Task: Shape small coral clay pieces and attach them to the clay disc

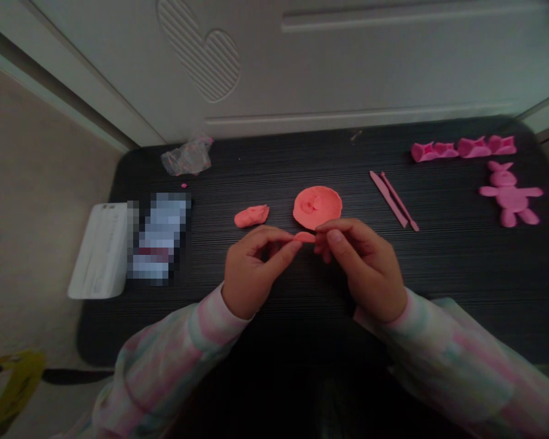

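Observation:
Between my two hands is a small flattened piece of coral-pink clay (305, 237). My left hand (256, 268) pinches its left end between thumb and forefinger. At its right end, the thumb and forefinger of my right hand (368, 265) close on it; the other fingers curl below. Just beyond my fingertips lies a round, shallow clay dish (327, 204) of the same colour, with a small curled clay shape in its middle. A rough lump of coral clay (251, 216) rests to the left of the dish, beyond my left hand.
Two pink modelling tools (391, 201) lie right of the dish. Farther right are a pink clay rabbit (511, 196) and several pink hollow pieces (464, 148). On the left are a blurred-out phone (162, 235), a white box (99, 251) and a crumpled clear bag (188, 157). A white panel (348, 73) stands behind the dark table (265, 164).

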Demonstrator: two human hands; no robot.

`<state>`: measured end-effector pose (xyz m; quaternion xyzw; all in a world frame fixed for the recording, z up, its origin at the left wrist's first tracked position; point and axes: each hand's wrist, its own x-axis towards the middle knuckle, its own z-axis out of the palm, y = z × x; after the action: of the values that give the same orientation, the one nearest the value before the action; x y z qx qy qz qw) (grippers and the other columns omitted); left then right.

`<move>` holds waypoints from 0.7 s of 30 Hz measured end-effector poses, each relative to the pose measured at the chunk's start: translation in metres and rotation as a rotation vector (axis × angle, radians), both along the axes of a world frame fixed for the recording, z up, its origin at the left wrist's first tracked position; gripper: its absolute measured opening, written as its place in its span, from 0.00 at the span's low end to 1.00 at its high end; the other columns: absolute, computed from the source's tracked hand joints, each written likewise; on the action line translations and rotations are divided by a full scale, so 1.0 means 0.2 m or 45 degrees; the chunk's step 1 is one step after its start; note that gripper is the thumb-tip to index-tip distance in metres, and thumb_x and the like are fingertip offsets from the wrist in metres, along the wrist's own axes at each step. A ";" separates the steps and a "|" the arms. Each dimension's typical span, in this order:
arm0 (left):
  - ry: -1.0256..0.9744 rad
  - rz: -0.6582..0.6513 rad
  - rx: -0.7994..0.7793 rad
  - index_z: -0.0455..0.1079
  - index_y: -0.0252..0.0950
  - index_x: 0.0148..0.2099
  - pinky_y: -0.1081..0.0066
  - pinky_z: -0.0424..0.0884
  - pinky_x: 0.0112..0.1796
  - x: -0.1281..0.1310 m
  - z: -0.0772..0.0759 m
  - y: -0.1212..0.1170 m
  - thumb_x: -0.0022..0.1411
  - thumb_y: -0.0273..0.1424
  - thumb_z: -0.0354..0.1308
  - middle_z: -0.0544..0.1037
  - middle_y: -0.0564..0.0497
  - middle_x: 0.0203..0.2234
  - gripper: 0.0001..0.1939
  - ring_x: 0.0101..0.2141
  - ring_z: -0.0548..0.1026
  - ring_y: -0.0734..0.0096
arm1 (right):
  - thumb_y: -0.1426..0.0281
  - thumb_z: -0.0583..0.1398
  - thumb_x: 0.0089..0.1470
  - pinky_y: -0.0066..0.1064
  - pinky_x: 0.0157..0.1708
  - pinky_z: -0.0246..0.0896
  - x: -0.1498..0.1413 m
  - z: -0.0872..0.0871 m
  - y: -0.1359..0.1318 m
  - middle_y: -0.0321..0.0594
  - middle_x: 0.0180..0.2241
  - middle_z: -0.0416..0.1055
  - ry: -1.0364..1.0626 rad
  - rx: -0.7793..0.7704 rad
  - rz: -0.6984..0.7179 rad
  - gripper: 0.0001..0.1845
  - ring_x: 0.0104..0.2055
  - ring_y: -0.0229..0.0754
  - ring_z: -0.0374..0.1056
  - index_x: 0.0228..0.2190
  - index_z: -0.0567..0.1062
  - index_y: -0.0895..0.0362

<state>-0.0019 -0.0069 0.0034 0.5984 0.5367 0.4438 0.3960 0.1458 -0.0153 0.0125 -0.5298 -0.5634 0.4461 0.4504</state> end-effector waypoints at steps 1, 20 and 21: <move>-0.010 -0.001 -0.004 0.72 0.38 0.30 0.76 0.66 0.26 0.00 0.00 0.00 0.48 0.30 0.59 0.75 0.54 0.24 0.04 0.25 0.70 0.77 | 0.70 0.54 0.51 0.27 0.27 0.62 0.01 0.00 0.00 0.34 0.26 0.69 -0.014 0.000 -0.002 0.06 0.26 0.33 0.65 0.32 0.69 0.56; -0.345 -0.108 -0.284 0.72 0.38 0.31 0.76 0.68 0.31 0.01 0.02 -0.01 0.49 0.28 0.58 0.77 0.54 0.27 0.04 0.29 0.73 0.76 | 0.71 0.56 0.48 0.29 0.28 0.60 0.03 0.01 0.02 0.35 0.27 0.68 -0.378 0.221 0.157 0.04 0.28 0.36 0.64 0.30 0.69 0.55; -0.400 -0.105 -0.313 0.72 0.38 0.30 0.75 0.69 0.31 0.02 0.01 0.00 0.49 0.28 0.58 0.77 0.54 0.27 0.04 0.28 0.73 0.76 | 0.71 0.57 0.48 0.29 0.28 0.60 0.03 0.01 0.02 0.36 0.28 0.69 -0.414 0.276 0.145 0.06 0.28 0.36 0.64 0.32 0.69 0.55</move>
<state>0.0014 -0.0073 0.0059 0.4905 0.4935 0.4462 0.5628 0.1527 -0.0115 0.0139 -0.5104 -0.7024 0.3163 0.3821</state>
